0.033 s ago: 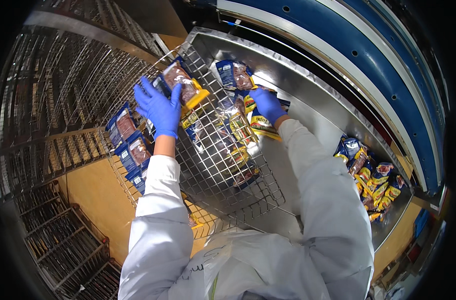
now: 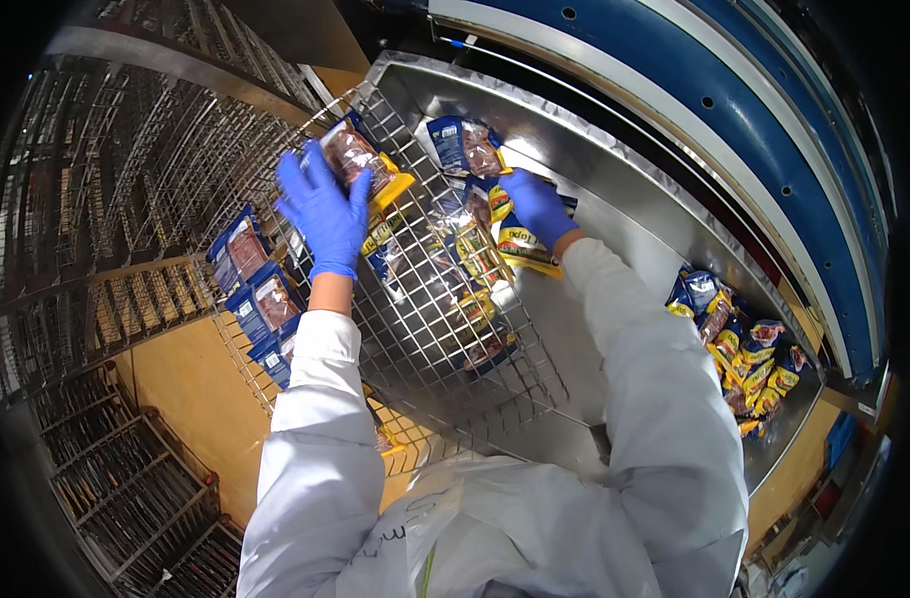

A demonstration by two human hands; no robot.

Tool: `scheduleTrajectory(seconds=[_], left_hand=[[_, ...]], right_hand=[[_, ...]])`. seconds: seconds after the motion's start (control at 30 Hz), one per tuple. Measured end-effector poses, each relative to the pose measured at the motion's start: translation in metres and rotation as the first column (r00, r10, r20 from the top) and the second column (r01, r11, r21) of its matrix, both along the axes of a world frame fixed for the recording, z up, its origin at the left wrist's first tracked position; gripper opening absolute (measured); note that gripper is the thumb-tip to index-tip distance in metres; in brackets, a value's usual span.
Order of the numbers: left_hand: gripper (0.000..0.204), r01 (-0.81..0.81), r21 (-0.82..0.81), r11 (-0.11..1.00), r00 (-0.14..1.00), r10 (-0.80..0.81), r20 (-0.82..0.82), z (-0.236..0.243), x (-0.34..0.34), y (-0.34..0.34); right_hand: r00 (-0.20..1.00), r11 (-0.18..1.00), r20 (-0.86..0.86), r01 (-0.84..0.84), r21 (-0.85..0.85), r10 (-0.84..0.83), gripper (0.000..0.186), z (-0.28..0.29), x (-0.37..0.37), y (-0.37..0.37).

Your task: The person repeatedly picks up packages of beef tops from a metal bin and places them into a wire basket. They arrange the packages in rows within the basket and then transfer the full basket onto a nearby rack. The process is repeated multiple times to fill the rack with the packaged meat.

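Note:
My left hand (image 2: 325, 212), in a blue glove, is open with its fingers spread over a wire rack (image 2: 445, 344). Beside its thumb and fingertips lies a blue-and-yellow meat packet (image 2: 356, 161) with a clear window, flat on the wires. My right hand (image 2: 537, 207), also gloved in blue, reaches past the rack into a metal trough (image 2: 605, 189). Its fingers are closed at the edge of a yellow-and-blue packet (image 2: 523, 242) among several others; the fingertips are partly hidden. Another packet (image 2: 465, 147) lies just beyond that hand.
A row of packets (image 2: 261, 299) lies along the rack's left side. More packets (image 2: 742, 349) are heaped at the trough's right end. Stacked wire racks (image 2: 126, 179) stand at left. A blue-and-white curved machine panel (image 2: 664, 80) borders the far side.
My left hand has shifted slightly down and to the right, its fingers a little closer together. The right hand stays at the packets in the trough.

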State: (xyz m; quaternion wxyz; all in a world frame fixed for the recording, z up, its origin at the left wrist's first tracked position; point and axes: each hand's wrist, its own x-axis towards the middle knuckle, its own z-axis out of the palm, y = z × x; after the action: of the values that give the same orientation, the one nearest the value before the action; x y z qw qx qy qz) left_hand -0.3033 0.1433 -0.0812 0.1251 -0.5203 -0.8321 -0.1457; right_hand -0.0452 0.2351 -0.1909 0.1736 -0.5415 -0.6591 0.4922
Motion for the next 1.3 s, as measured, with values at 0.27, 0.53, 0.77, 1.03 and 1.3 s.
scheduleTrajectory(seconds=[0.27,0.53,0.77,1.03,1.3], left_hand=[[0.083,0.100,-0.200,0.975,0.993,-0.109,-0.039,-0.022,0.012,0.002],[0.090,0.122,-0.231,0.965,0.993,-0.118,0.031,-0.022,0.008,-0.003],[0.067,0.320,-0.006,0.947,0.803,-0.267,0.533,-0.014,-0.043,-0.009],[0.051,0.072,0.058,0.996,-0.563,-0.007,0.827,0.112,0.064,-0.080],[0.037,-0.244,0.167,0.955,-0.161,-0.210,0.964,0.041,-0.011,-0.073]], right_hand=[[0.697,0.807,0.688,-0.516,0.286,0.202,0.023,-0.054,0.049,-0.076],[0.597,0.655,0.801,-0.592,0.469,-0.033,0.026,-0.083,0.012,-0.068],[0.922,0.833,0.216,0.168,0.527,-0.322,0.020,0.054,0.058,-0.006],[0.910,0.798,-0.415,0.267,0.540,-0.023,0.035,0.250,-0.018,-0.111],[0.924,0.926,-0.327,0.287,0.244,-0.200,0.049,0.132,-0.085,-0.153]])
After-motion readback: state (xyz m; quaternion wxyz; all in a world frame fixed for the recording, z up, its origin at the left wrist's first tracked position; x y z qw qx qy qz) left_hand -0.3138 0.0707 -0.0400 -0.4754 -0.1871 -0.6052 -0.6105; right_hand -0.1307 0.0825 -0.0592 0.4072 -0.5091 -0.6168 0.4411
